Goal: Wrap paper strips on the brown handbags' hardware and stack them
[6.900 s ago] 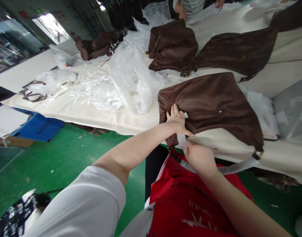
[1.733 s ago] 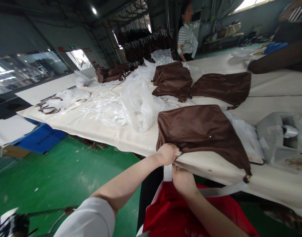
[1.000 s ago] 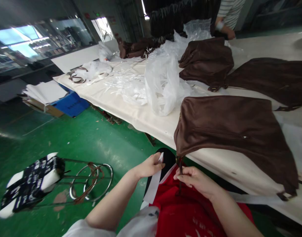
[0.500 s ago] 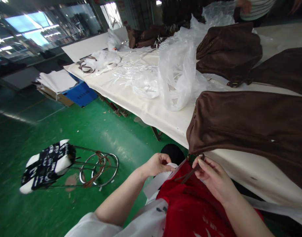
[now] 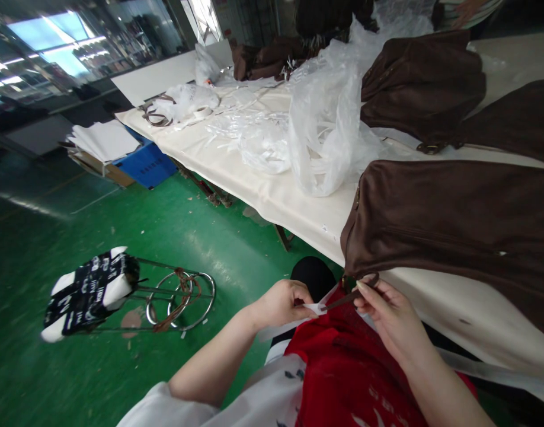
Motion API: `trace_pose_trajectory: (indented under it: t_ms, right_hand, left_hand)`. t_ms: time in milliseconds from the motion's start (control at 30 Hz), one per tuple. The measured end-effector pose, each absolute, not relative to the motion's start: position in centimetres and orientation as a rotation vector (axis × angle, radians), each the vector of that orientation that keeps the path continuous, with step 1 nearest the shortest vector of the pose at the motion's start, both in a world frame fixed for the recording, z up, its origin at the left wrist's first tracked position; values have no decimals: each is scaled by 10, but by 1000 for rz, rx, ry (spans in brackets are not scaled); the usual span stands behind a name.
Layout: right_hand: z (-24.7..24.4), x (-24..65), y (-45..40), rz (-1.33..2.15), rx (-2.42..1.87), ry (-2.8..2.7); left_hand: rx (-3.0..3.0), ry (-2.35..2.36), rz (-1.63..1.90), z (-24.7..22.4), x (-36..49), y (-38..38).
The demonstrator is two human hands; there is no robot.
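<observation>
My left hand (image 5: 276, 305) is closed, pinching a thin white strip (image 5: 278, 330) whose material I cannot make out; its loose end trails below the fingers. My right hand (image 5: 394, 317) grips a narrow dark brown strap (image 5: 343, 300) between thumb and fingers. The strap's free end points left and meets the white strip at my left fingertips. Just above my right hand, a large brown bag (image 5: 454, 207) lies on the table with its corner at the edge. Both hands are over the red apron (image 5: 343, 367).
The cream-covered table (image 5: 236, 169) carries crumpled clear plastic (image 5: 320, 136) and more brown bags (image 5: 423, 89). A stool (image 5: 92, 290) lies tipped on the green floor, left. Beyond it stands a blue box (image 5: 150, 166) with white sheets. Another person's hand (image 5: 472, 9) shows at the far right.
The strap's end has swung up and left to the white strip at my left fingers. My left hand has brought the strip closer to the strap. The view has shifted slightly.
</observation>
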State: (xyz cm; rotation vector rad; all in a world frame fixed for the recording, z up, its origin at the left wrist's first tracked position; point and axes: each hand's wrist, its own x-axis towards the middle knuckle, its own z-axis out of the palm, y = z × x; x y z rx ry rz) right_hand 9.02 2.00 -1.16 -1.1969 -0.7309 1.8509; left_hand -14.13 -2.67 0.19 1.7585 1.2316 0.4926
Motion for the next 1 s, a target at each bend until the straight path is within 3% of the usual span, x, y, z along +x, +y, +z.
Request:
trace_pose_trajectory:
  t_ms: [300,533,800,1000]
  right_hand:
    - [-21,92,18,1737,-1276,-994]
    - [-39,80,8,1807,-1224,-1211]
    - [-37,93,21,2060,-1221,-729]
    - [-55,69,16,1991,-1337,-968]
  left_hand:
    - [1731,1230,437,8,-136,-22]
    - [1567,1213,594,-8,-124,-18]
    - [1650,1249,532,-8,-124,-18]
    - [1453,1387,528,-17,-113,-22]
